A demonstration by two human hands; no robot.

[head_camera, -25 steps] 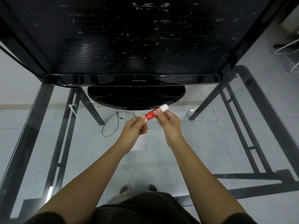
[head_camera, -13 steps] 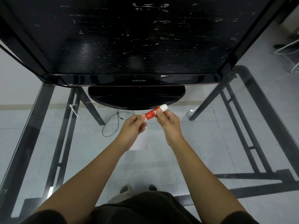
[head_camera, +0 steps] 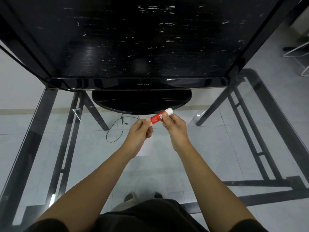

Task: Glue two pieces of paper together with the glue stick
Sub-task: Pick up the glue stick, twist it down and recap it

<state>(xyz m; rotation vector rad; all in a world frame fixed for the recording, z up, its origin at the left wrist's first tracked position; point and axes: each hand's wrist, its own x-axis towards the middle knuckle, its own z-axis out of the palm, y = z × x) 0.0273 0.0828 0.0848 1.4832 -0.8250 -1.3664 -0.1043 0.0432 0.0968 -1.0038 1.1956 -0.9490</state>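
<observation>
A red glue stick (head_camera: 158,118) with a white cap at its far right end is held above the glass table, tilted up to the right. My left hand (head_camera: 139,133) pinches its lower left end. My right hand (head_camera: 175,127) pinches the upper part just below the cap. A small white sheet of paper (head_camera: 147,148) lies flat on the glass under my hands, mostly hidden by my left wrist. Whether it is one sheet or two I cannot tell.
A large black television (head_camera: 133,41) on an oval stand (head_camera: 142,101) fills the far half of the glass table (head_camera: 217,148). A black cable (head_camera: 115,129) lies on the tiled floor seen through the glass. White chair legs (head_camera: 299,56) stand at the far right.
Both hands and the glue stick have stayed almost still; my left hand's fingers have shifted slightly on the stick's lower end.
</observation>
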